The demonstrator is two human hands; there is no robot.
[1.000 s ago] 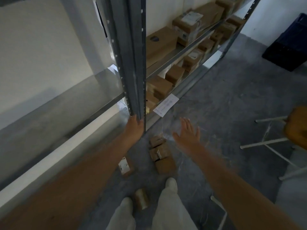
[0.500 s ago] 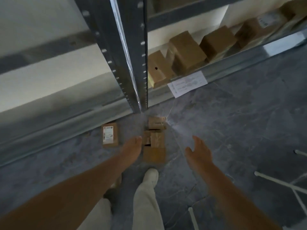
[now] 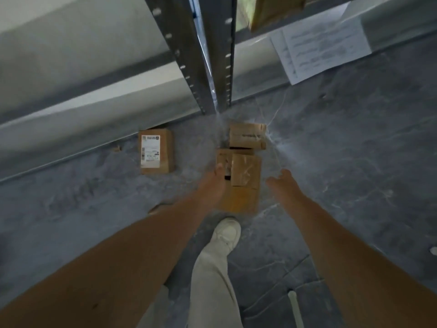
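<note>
Taped box on floor at foot of shelf upright — fingers of left hand straight, tips at its left edge, contact unclear. Right hand loosely spread, holding nothing, just beside right edge. Both hands lower and closer than half second back, left off upright — pickup likely next. Labelled box apart, left.

Matt brown cardboard boxes patched with glossy tape, white paper label on another cardboard box, grey painted metal shelf upright, mottled grey stone-look floor
</note>
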